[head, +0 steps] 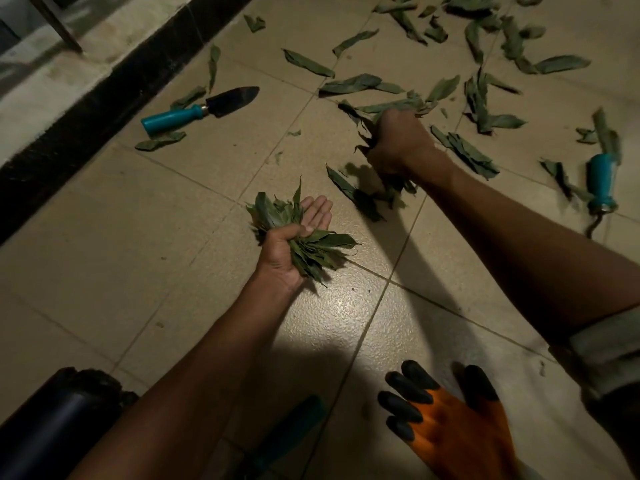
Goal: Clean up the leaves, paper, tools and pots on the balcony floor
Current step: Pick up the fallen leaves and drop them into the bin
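My left hand [294,237] is palm-up over the tiled floor, its thumb clamping a bunch of green leaves [304,247] against the palm while the fingers stretch out. My right hand [398,143] is farther out, fisted around a clump of leaves [363,123] on the floor. Several loose leaves [356,83] lie scattered across the tiles beyond and to the right of it. A trowel with a teal handle [173,117] lies at the left near the dark threshold. A second teal-handled tool [602,181] lies at the right edge.
An orange and black glove [446,420] lies on the floor at the bottom, with a teal handle [294,424] left of it. A black pot [59,414] sits at the bottom left. A dark raised threshold [114,98] runs diagonally along the left.
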